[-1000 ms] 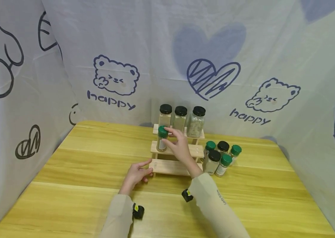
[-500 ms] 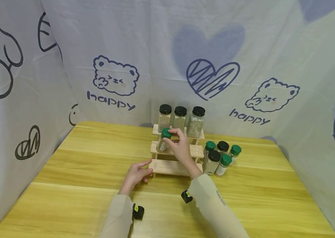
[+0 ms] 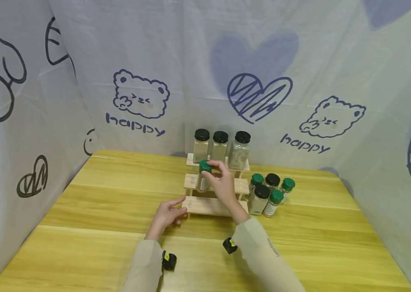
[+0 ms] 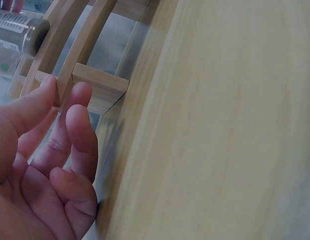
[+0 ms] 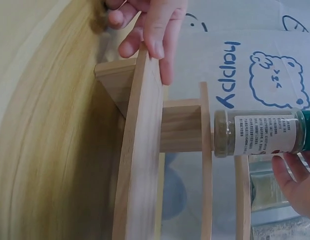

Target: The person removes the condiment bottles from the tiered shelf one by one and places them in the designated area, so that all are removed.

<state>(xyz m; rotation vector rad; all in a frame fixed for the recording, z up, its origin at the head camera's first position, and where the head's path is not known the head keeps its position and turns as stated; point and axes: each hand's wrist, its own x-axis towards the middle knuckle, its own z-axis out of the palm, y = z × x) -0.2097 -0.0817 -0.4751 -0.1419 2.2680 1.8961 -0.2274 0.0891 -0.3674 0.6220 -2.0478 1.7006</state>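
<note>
A three-step wooden rack (image 3: 209, 206) stands at the back middle of the table. My right hand (image 3: 221, 180) grips a green-lidded spice jar (image 3: 203, 178) by its lid, and the jar stands upright on the middle step, left of centre. In the right wrist view the jar (image 5: 260, 132) has its base against the step (image 5: 206, 150), with my fingers (image 5: 295, 185) round the lid end. My left hand (image 3: 169, 213) lies on the table with straight fingers touching the left end of the bottom step. The left wrist view shows those fingers (image 4: 70, 115) against the rack's corner (image 4: 97, 85).
Three black-lidded jars (image 3: 220, 147) stand on the top step. Several more jars with green and black lids (image 3: 269, 192) cluster on the table just right of the rack. A printed cloth wall (image 3: 140, 97) surrounds the yellow wooden table (image 3: 99, 194) on three sides.
My right hand has slid the green-lidded jar a little to the right along the middle step and set it upright from a slight tilt. The left hand has stayed put.
</note>
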